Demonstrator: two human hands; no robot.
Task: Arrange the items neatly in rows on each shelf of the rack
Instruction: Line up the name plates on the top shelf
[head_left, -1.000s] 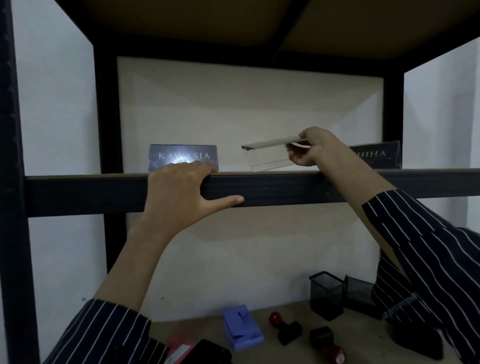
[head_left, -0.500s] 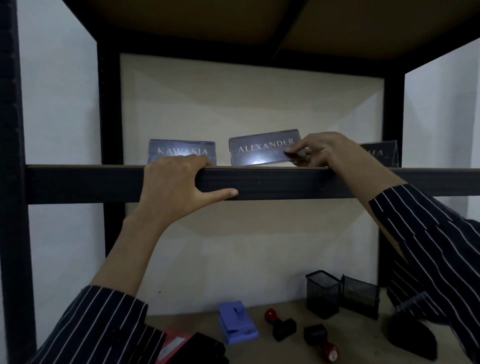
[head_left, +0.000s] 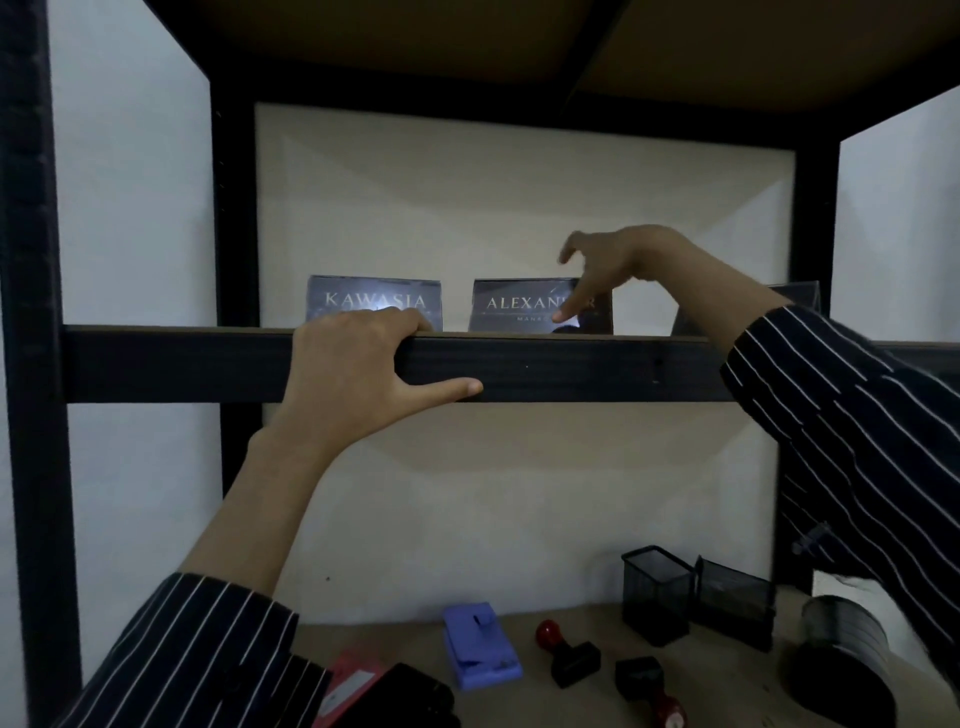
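Note:
Three dark name plates stand in a row on the upper shelf (head_left: 156, 364): KAWASIA (head_left: 374, 301) at left, ALEXANDER (head_left: 514, 306) in the middle, and a third plate (head_left: 795, 301) at right, mostly hidden by my right arm. My left hand (head_left: 358, 369) grips the shelf's front beam, fingers curled over its top edge and thumb stretched along the front. My right hand (head_left: 613, 265) hovers over the ALEXANDER plate with loose fingers, one fingertip touching the plate's front face.
On the lower shelf (head_left: 561, 701) lie a blue stapler-like item (head_left: 480, 644), two stamps (head_left: 569, 654) (head_left: 649, 686), two black mesh holders (head_left: 657, 592) (head_left: 735, 603), a dark roll (head_left: 841, 649), and a red and black item (head_left: 374, 696). Black rack posts (head_left: 31, 364) frame the sides.
My right hand turned the ALEXANDER plate upright, set it on the shelf beside KAWASIA, then released its pinch and lifted. The left hand stayed on the beam.

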